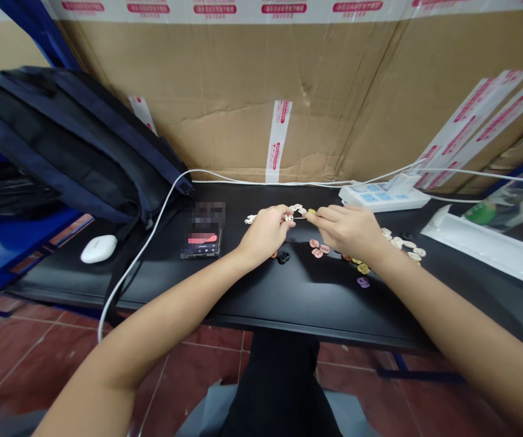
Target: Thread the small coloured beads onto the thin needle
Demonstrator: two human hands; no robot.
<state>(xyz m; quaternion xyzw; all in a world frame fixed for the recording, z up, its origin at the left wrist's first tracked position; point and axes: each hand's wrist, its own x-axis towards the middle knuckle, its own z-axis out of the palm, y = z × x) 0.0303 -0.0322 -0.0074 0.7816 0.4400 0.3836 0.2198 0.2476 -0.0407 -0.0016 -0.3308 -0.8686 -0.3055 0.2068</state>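
My left hand [269, 229] pinches a small cream oval piece [289, 218] with slots, much like a button. From that piece a thin white strand [298, 218], string or thin rod, runs across to my right hand [344, 226], whose closed fingertips grip its other end. Behind the fingers lie more cream pieces [298, 208] and a yellow one [311, 211]. Black pieces [283, 257] sit below my left hand. Pink pieces [318, 248], yellow pieces [362, 267] and a purple piece [363, 282] are below my right hand. Several pale pieces [398, 243] lie beside my right wrist.
On the black table [252, 297] a phone [203, 233] and a white earbud case [99, 249] lie to the left, near a dark backpack [84, 139]. A power strip [382, 197], white cable [152, 237] and white packaging strip [489, 249] are also there. Cardboard [225, 97] stands behind.
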